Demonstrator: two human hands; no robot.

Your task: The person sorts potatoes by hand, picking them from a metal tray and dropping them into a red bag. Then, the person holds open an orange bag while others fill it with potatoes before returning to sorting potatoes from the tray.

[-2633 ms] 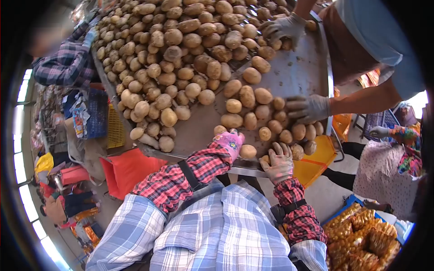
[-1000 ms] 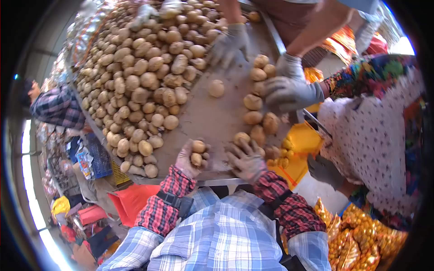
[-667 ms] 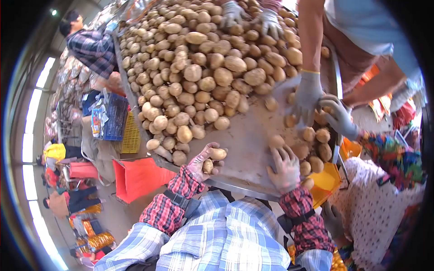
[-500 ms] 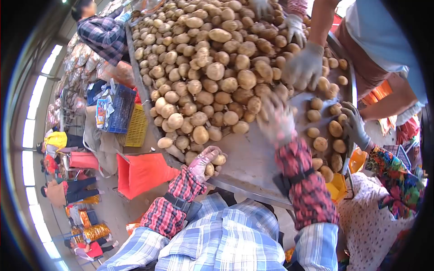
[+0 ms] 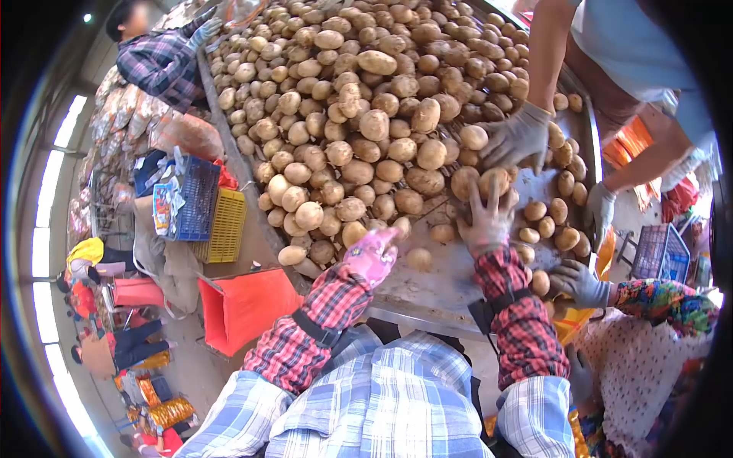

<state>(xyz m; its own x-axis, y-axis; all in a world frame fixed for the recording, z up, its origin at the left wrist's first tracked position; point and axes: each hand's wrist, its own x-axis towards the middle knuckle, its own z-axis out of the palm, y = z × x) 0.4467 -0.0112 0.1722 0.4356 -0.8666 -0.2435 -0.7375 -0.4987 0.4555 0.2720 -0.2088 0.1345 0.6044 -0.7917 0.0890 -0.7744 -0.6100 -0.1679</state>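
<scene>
A large heap of potatoes (image 5: pixel 374 124) covers a metal table (image 5: pixel 427 294). My left hand (image 5: pixel 370 256), in a pinkish glove, is at the heap's near edge, its fingertips around a small potato (image 5: pixel 402 226). My right hand (image 5: pixel 487 221), in a dirty pale glove, reaches forward with fingers spread over potatoes (image 5: pixel 495 183) at the right side of the heap. A loose potato (image 5: pixel 418 259) lies on the metal between my hands.
Gloved hands of co-workers (image 5: pixel 521 139) (image 5: pixel 578 282) work at the right among loose potatoes. A red bag (image 5: pixel 256 305) stands left of the table, with blue (image 5: pixel 197 200) and yellow crates (image 5: pixel 226 227) beyond. Another person (image 5: pixel 160 65) stands at the far left corner.
My left hand has moved forward and right; the two potatoes in it before no longer show there. My right hand has moved slightly down and right. Co-workers' hands have shifted.
</scene>
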